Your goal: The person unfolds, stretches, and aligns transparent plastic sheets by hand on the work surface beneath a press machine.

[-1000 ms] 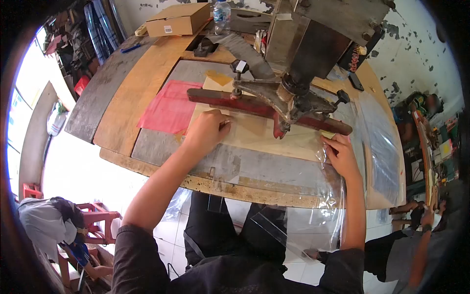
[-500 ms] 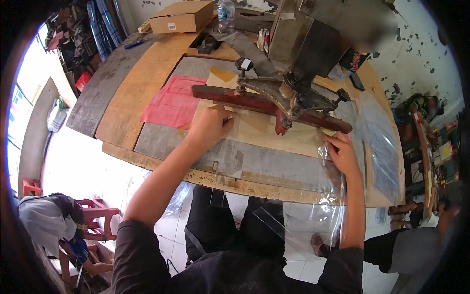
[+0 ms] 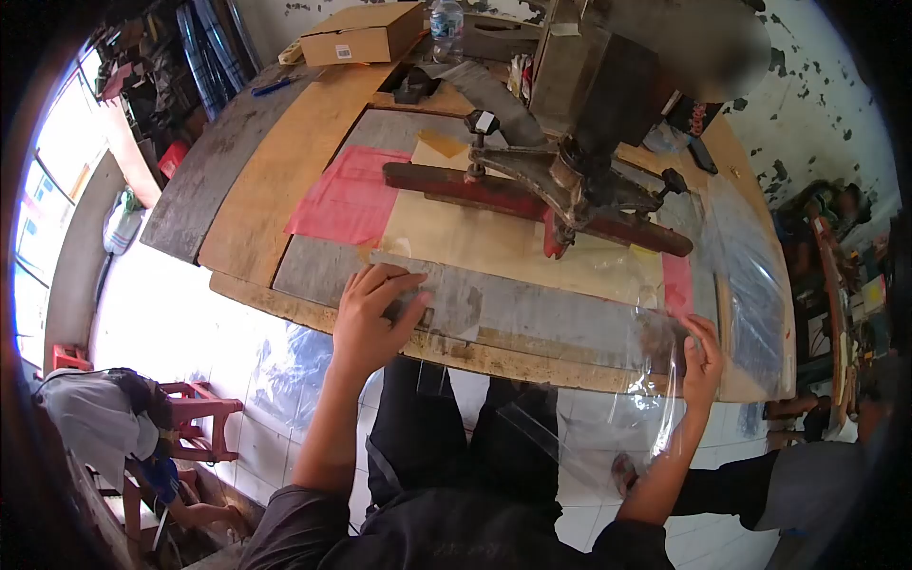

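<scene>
A clear plastic sheet (image 3: 560,332) lies across the front of the table and hangs over its edge toward my lap. My left hand (image 3: 370,318) is above the table's front part at the sheet's left end, fingers bent and thumb apart. At the sheet's right side, my right hand (image 3: 701,359) has its fingers curled at the film's edge. Beyond both hands, a press with a long red-edged bar (image 3: 532,211) crosses a cream sheet (image 3: 465,233). Red cloth-like material (image 3: 344,195) lies left of the cream sheet.
A cardboard box (image 3: 366,36) and a water bottle (image 3: 446,30) stand at the back. More clear film (image 3: 750,294) lies on the right. A phone (image 3: 701,155) rests behind the press. People sit or crouch at both lower sides, near a red stool (image 3: 204,413).
Both hands have drawn back toward me, away from the press bar. The plastic sheet's far edge has come nearer with them. My left hand's fingers have spread. The view has shifted slightly.
</scene>
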Motion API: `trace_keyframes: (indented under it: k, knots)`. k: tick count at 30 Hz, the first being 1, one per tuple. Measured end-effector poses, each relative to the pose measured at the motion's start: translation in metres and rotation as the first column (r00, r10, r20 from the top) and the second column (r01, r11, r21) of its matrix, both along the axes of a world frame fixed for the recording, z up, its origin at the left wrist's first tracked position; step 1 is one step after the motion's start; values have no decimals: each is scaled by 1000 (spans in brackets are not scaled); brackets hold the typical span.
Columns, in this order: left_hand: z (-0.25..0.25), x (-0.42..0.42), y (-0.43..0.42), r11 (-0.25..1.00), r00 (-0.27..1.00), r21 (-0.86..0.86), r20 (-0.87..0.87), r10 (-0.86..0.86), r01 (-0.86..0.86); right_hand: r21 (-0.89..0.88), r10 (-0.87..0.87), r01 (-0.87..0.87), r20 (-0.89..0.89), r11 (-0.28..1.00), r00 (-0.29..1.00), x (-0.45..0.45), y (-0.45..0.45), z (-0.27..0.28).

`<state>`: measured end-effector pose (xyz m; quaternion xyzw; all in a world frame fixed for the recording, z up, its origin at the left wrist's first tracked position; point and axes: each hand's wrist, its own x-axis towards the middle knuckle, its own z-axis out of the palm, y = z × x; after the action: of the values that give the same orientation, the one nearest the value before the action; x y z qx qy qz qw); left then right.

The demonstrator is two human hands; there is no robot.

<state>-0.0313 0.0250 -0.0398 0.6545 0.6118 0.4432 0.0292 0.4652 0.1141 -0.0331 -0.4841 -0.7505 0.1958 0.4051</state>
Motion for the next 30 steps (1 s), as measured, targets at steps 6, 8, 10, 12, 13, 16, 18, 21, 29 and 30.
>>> trace_keyframes:
  k: [6, 8, 10, 12, 13, 16, 18, 21, 29, 30]
  knots:
    - [0, 2, 1, 996, 996, 28, -31, 83, -82, -12, -5, 5, -62, 1000, 998, 2, -1, -2]
    - [0, 1, 0, 997, 996, 21, -45, 71, -70, -17, -17, 15, -93, 1000, 996, 2, -2, -2]
    - [1, 2, 0, 997, 996, 15, -46, 72, -71, -17, -16, 15, -115, 1000, 993, 2, -1, -2]
    - [1, 2, 1, 997, 996, 10, -45, 71, -71, -3, -12, 12, -102, 1000, 995, 2, -1, -3]
    - [1, 2, 1, 997, 996, 14, -49, 77, -77, 11, -7, 8, -87, 1000, 996, 2, -1, -3]
    - [0, 2, 1, 996, 994, 15, -52, 91, -91, 22, -16, 18, -124, 1000, 992, 3, -1, -4]
    - [0, 2, 2, 995, 994, 12, -51, 100, -99, 20, -22, 24, -125, 1000, 992, 4, -1, -5]
    - [0, 3, 2, 994, 992, 20, -60, 107, -106, 18, -28, 30, -125, 999, 992, 5, 0, -6]
    - [3, 4, 2, 993, 990, 37, -86, 113, -110, 17, -25, 27, -119, 999, 993, 3, -1, -4]
    - [3, 4, 2, 993, 990, 36, -85, 112, -109, 10, -28, 29, -115, 1000, 993, 3, -1, -4]
